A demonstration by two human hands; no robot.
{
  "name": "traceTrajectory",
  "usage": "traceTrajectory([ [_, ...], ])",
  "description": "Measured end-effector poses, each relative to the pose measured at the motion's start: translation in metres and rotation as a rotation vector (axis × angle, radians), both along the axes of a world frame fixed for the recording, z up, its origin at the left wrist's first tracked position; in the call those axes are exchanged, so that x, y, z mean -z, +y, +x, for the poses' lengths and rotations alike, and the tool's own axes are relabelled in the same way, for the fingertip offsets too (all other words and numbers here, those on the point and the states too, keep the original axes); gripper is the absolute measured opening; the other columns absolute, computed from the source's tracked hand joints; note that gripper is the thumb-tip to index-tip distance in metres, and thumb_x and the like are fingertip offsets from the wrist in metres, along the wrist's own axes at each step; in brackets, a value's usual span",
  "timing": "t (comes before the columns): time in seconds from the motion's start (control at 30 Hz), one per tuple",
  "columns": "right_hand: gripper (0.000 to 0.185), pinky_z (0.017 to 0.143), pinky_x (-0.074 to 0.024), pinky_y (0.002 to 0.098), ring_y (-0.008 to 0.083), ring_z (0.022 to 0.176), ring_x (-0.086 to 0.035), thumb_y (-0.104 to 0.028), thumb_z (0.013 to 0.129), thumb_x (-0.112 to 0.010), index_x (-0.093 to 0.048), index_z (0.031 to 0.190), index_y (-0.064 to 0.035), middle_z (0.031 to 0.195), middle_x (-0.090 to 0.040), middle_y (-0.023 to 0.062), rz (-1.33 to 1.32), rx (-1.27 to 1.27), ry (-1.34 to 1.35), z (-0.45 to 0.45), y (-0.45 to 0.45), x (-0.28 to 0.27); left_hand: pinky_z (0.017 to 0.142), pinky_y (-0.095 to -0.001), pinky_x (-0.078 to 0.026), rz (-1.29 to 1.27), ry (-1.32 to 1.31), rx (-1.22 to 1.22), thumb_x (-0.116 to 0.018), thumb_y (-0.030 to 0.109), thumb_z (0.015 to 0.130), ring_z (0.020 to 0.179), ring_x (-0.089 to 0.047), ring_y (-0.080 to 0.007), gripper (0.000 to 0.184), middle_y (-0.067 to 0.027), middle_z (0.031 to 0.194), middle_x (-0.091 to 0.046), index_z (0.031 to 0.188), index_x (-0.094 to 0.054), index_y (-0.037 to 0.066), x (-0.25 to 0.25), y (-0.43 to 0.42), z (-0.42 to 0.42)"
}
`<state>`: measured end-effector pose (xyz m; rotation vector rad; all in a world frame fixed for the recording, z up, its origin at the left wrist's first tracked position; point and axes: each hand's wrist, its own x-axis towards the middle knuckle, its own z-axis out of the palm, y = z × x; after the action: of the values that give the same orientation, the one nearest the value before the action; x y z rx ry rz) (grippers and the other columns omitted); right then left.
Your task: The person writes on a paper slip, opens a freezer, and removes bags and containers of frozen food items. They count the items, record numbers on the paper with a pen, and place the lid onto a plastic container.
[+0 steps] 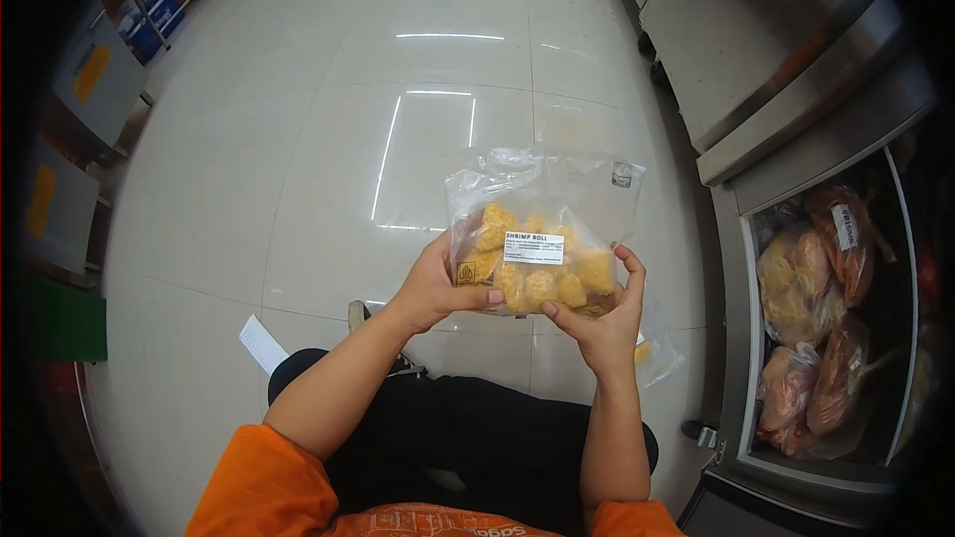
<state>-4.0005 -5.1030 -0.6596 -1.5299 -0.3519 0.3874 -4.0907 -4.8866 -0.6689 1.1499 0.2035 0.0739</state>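
Note:
Both hands hold a clear plastic bag of shrimp rolls in front of me, its white "SHRIMP ROLL" label facing up. My left hand grips the lower left side with the thumb on top. At the lower right, my right hand pinches the bag, thumb in front and fingers along the edge. Yellow, crumb-coated pieces fill the bag's lower part; its upper part is loose, see-through film. Partly hidden behind my right wrist is another clear bag with a bit of yellow in it.
An open freezer drawer on the right holds several bagged meat packs. Steel cabinets stand beyond it. A white paper lies on the tiled floor by my knee. Grey cabinets and a green box line the left.

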Motion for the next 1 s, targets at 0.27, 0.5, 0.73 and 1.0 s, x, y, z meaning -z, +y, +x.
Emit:
traceTrajectory([
  [0.27,0.102,0.089,-0.0594,0.0382,0.0309,0.108,-0.069,-0.003,0.072,-0.089,-0.020,0.146,-0.0039,0.117,-0.065,0.0253,-0.052,-0.001,-0.089,0.002,-0.001,0.005,0.115,-0.0362,-0.040,0.144,-0.042,-0.053,-0.089,0.000,0.066,0.138,-0.045,-0.0222,0.112,-0.0106,0.148,-0.047,0.158,-0.025,0.002,0.003,-0.006,0.002],
  [0.5,0.100,0.090,-0.0595,0.0391,0.0310,0.107,-0.069,-0.001,0.072,-0.088,-0.021,0.147,-0.0039,0.118,-0.065,0.0254,0.033,0.016,0.027,0.004,-0.002,0.003,0.118,-0.0368,-0.035,-0.037,-0.093,0.086,-0.065,-0.012,0.070,0.146,-0.037,-0.0221,0.108,-0.0104,0.158,-0.033,0.162,-0.013,0.005,-0.001,0.004,-0.002],
  [0.73,0.099,0.091,-0.0594,0.0396,0.0311,0.108,-0.069,0.001,0.073,-0.087,-0.021,0.147,-0.0034,0.119,-0.064,0.0262,0.030,0.007,0.031,0.005,-0.005,0.002,0.118,-0.0355,-0.034,-0.015,-0.080,0.077,-0.060,-0.005,0.074,0.148,-0.034,-0.0227,0.100,-0.0114,0.160,-0.033,0.162,-0.014,0.004,0.007,0.004,-0.002],
  [1.0,0.095,0.088,-0.0596,0.0371,0.0287,0.105,-0.070,0.000,0.075,-0.086,-0.023,0.146,-0.0029,0.116,-0.067,0.0259,0.034,0.000,-0.008,0.003,-0.004,0.002,0.117,-0.0337,-0.034,0.021,-0.040,0.003,-0.053,-0.005,0.083,0.146,-0.038,-0.0224,0.084,-0.0124,0.158,-0.038,0.160,-0.023,0.004,0.005,0.002,0.002],
])
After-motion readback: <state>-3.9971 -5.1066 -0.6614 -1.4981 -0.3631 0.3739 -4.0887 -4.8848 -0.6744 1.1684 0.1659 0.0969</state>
